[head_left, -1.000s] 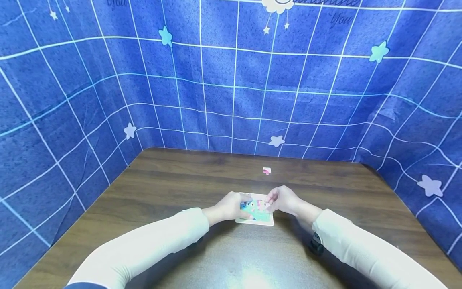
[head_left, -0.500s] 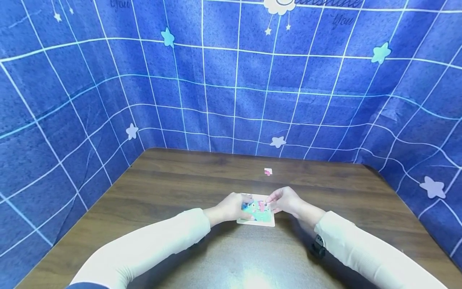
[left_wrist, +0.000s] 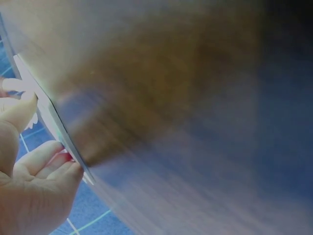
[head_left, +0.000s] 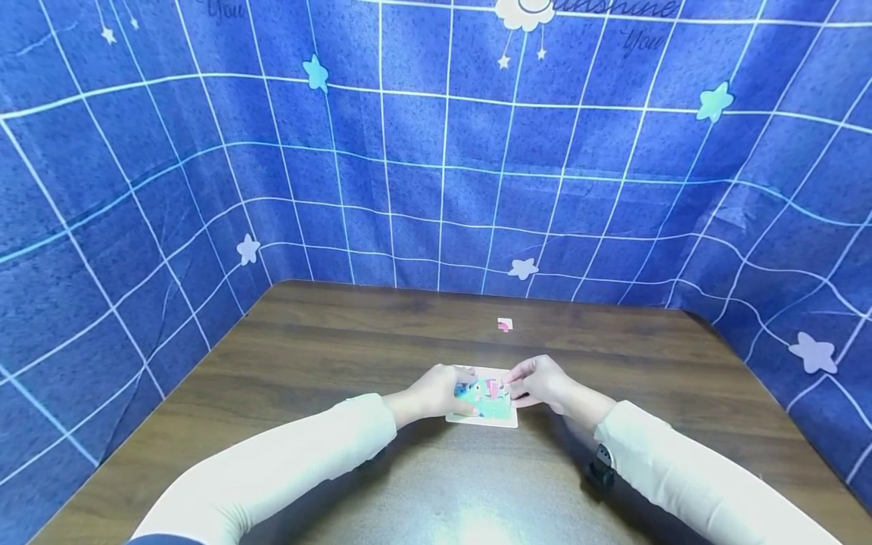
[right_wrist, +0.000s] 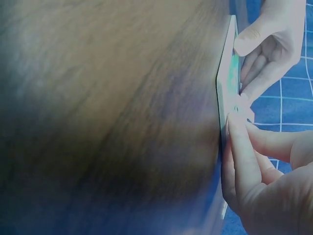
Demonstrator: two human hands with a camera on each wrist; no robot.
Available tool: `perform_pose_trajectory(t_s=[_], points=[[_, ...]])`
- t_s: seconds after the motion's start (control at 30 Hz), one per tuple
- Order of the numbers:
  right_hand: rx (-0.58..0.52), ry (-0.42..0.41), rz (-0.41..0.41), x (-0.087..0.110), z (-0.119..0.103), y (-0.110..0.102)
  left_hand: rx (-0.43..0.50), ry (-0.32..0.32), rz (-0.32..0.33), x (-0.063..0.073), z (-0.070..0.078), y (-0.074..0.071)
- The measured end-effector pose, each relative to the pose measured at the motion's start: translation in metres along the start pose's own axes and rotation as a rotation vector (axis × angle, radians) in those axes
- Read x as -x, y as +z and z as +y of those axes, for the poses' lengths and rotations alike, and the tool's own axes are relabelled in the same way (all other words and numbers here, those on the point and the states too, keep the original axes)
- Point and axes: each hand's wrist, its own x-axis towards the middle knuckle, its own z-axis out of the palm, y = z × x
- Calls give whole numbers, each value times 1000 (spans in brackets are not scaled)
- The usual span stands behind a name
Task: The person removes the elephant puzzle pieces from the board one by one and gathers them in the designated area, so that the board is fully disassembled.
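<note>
Left grip (head_left: 436, 390), right grip (head_left: 545, 383) — both touch the puzzle (head_left: 497, 409) (loose piece (head_left: 505, 324) beyond).

Bench (head_left: 354, 333): brightly lit, apparently from above; glaring white at the near middle, darkened beneath both sleeves (head_left: 293, 454)
Curtain (head_left: 409, 189): evenly bright, bent and stretched toward left and right edges
Picture board (head_left: 493, 412): washed pale, fine detail lost in the head view
Left-wrist view: hazy, soft, nearly black in one corner
Right-wrist view: dim, blurred across the bench
</note>
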Motion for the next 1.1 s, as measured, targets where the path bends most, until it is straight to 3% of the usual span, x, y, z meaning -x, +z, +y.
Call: perform_pose_trajectory(t_s=[0.23,1.1], points=[[-5,-2,-1,-2,0,0,7,-24,-13,-1,0,0],[-135,18,-19,2,-5,-1,4,-19,-11,2,1,0]])
